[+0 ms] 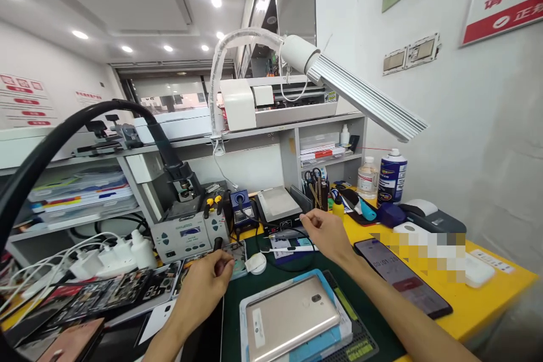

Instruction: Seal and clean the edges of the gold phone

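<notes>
My left hand hovers left of the green mat, its fingers curled together; what they may hold is hidden. A black handle shows just beyond its knuckles, and I cannot tell whether the hand touches it. My right hand is raised above the mat's back right, thumb and fingers pinched, near the flat heating plate; anything in the pinch is too small to make out. Between my arms, a gold phone lies back up in a blue and white tray. A small round white container stands beyond the left hand.
A grey rework station and white chargers stand at the left, with loose phone parts before them. On the yellow tabletop lie a dark phone and a blue spray can. A lamp hangs overhead.
</notes>
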The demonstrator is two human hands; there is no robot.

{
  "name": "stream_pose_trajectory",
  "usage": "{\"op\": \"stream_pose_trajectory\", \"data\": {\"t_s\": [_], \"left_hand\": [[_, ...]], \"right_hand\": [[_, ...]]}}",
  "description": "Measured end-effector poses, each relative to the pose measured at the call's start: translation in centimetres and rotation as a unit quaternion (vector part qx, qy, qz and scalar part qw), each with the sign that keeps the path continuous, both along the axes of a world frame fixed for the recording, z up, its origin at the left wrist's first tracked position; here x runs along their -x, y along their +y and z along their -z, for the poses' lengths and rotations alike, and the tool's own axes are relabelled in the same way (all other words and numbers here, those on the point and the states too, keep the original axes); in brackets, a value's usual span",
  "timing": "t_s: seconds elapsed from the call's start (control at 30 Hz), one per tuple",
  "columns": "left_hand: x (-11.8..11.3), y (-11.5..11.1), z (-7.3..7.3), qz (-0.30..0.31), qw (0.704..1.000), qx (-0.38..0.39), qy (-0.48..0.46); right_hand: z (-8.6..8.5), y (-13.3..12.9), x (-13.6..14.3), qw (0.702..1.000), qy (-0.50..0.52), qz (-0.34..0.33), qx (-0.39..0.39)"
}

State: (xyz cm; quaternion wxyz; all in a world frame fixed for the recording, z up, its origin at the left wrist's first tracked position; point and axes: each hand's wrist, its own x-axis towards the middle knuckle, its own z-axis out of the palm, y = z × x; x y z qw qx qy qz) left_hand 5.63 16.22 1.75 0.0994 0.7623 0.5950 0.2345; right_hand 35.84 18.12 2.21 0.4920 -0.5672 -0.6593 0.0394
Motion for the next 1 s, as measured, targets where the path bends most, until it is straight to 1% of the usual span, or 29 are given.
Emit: {"op": "stream_pose_trajectory", "data": {"t_s": [0.07, 0.17, 0.33, 0.47, 0.57, 0.63, 0.7, 0.77, 0.83, 0.93, 1.0], "left_hand": [[-0.7, 0.6, -0.2, 0.002, 1.000, 0.018, 0.006], [-1.9, 1.8, -0.3, 0.003, 0.999, 0.040, 0.030], [-3.1, 3.6, 0.0, 0.006, 0.993, 0.090, 0.073], [-3.6, 4.3, 0.2, 0.004, 0.989, 0.122, 0.078], [-3.8, 4.2, 0.1, 0.004, 0.989, 0.140, 0.045], [-4.0, 4.0, -0.1, 0.012, 0.988, 0.154, -0.003], [-4.0, 3.6, -0.5, 0.019, 0.981, 0.179, -0.071], [-3.8, 3.1, -1.1, 0.019, 0.963, 0.215, -0.161], [-3.7, 2.3, -1.8, 0.022, 0.929, 0.254, -0.270], [-3.6, 0.7, -2.9, 0.041, 0.853, 0.302, -0.424], [-3.9, -0.4, -3.4, 0.056, 0.801, 0.332, -0.495]], "right_hand": [[0.9, 0.2, 0.2, 1.000, 0.003, -0.015, -0.013], [1.4, 0.0, 0.1, 0.999, -0.003, -0.029, -0.027], [1.3, -0.3, 0.0, 0.999, -0.004, -0.037, -0.036], [1.1, -0.4, -0.3, 0.998, 0.013, -0.039, -0.036], [0.8, -0.6, -0.7, 0.998, 0.034, -0.041, -0.031], [0.6, -0.7, -0.8, 0.997, 0.047, -0.047, -0.024], [0.4, -0.8, -0.9, 0.996, 0.063, -0.055, -0.016], [0.1, -1.0, -0.9, 0.994, 0.086, -0.065, -0.004], [-0.2, -1.2, -0.9, 0.989, 0.118, -0.082, 0.016], [-0.6, -1.5, -1.0, 0.972, 0.176, -0.137, 0.070], [-0.9, -1.6, -1.0, 0.951, 0.211, -0.191, 0.123]]}}
